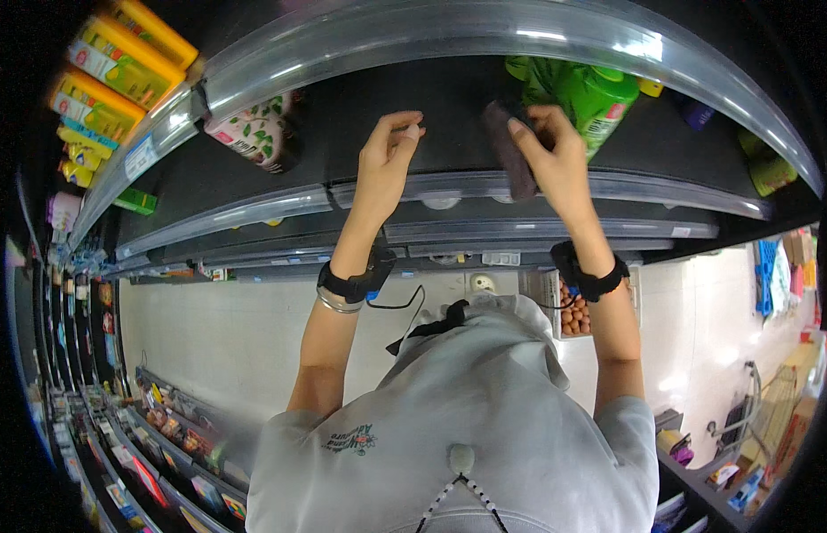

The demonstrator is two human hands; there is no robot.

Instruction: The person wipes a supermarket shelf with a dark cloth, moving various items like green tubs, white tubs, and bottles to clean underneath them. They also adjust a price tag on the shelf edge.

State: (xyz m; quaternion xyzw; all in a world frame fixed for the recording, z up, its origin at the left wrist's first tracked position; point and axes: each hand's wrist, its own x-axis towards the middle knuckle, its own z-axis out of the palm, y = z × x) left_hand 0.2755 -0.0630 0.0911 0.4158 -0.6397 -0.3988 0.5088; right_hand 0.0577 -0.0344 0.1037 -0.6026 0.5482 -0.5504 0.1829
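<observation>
My right hand (553, 146) grips a dark brownish cloth (509, 150), which hangs over the front of a black shelf (447, 93). Just beyond that hand stand green plastic bottles (597, 100), partly hidden behind a clear rail. Over the same shelf, my left hand (391, 143) is raised with nothing in it, fingers bent and apart. A pink-and-dark bottle (253, 133) with a leaf pattern stands to its left.
A clear plastic rail (453, 40) curves across above the hands. Yellow bottles (120, 66) stand at upper left. Below, a crate of eggs (575, 313) sits on the floor beside me. A metal cart (763, 406) stands at right, and stocked shelves (167, 460) at lower left.
</observation>
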